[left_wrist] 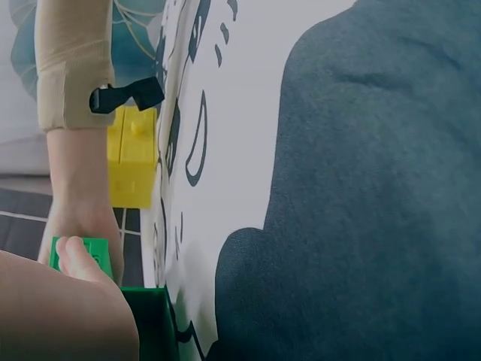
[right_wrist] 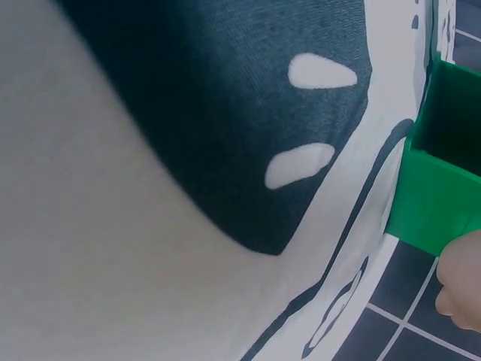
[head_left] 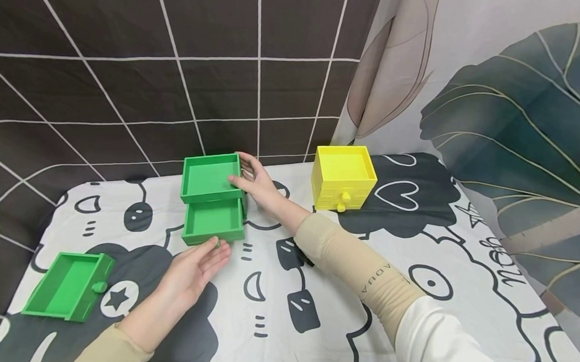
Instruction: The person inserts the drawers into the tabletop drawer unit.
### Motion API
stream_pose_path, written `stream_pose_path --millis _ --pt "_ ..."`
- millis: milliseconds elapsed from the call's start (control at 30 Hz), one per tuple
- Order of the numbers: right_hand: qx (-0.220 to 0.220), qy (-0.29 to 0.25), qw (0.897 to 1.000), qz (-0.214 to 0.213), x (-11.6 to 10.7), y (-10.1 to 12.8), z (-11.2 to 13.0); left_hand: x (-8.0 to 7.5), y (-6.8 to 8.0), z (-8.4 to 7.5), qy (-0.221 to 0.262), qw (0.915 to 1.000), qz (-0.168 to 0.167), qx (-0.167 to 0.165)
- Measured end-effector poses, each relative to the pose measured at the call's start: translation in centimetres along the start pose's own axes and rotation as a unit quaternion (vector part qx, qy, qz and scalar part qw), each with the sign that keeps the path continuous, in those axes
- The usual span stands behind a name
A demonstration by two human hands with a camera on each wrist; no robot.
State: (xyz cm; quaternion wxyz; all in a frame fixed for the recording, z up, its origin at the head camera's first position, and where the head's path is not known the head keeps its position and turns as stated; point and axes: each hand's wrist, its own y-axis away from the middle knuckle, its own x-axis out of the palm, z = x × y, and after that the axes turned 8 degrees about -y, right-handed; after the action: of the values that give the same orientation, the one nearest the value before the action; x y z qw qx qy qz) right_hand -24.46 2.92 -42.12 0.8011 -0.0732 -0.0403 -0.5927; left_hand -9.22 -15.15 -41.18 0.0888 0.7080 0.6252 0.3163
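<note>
Looking down through the head view, I see the green drawer box (head_left: 212, 199) sitting at the far middle of the table (head_left: 326, 289), its lower drawer (head_left: 213, 221) pulled out toward me. My right hand (head_left: 255, 182) steadies the box's right side, fingers spread straight against the wall with the thumb over the top rim. My left hand (head_left: 195, 267) lies near the drawer front, fingers relaxed and nearly straight, tips touching the small knob (head_left: 216, 242); it grips nothing. To move that drawer cleanly I'd judge the push should go square on the knob while the right hand keeps the box from sliding. A loose green drawer (head_left: 69, 286) lies well apart at the near left, and a yellow drawer box (head_left: 343, 176) stands to the right, neither in the way.

Over to the left wrist view: the left palm (left_wrist: 64, 304) fills the near corner, a fingertip resting on green plastic (left_wrist: 90, 256). The right forearm (left_wrist: 75, 150) crosses ahead, the yellow box beyond it.

Right wrist view now: mostly patterned cloth (right_wrist: 188, 150), the green box's corner (right_wrist: 436, 203) at the right edge, one fingertip (right_wrist: 460, 282) pressed just below it. How the other fingers lie, I cannot tell here.
</note>
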Motion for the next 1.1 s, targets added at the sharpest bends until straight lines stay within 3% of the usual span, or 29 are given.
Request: stream_pose_path --millis 667,1100 --pt "-0.001 0.010 1.000 -0.002 0.0 -0.1 -0.1 0.7 -2.1 -1.3 0.026 0.9996 0.002 0.010" --pt "0.008 -0.002 1.000 0.000 0.0 0.1 0.0 1.5 -3.5 -2.8 0.029 0.9994 -0.015 -0.001"
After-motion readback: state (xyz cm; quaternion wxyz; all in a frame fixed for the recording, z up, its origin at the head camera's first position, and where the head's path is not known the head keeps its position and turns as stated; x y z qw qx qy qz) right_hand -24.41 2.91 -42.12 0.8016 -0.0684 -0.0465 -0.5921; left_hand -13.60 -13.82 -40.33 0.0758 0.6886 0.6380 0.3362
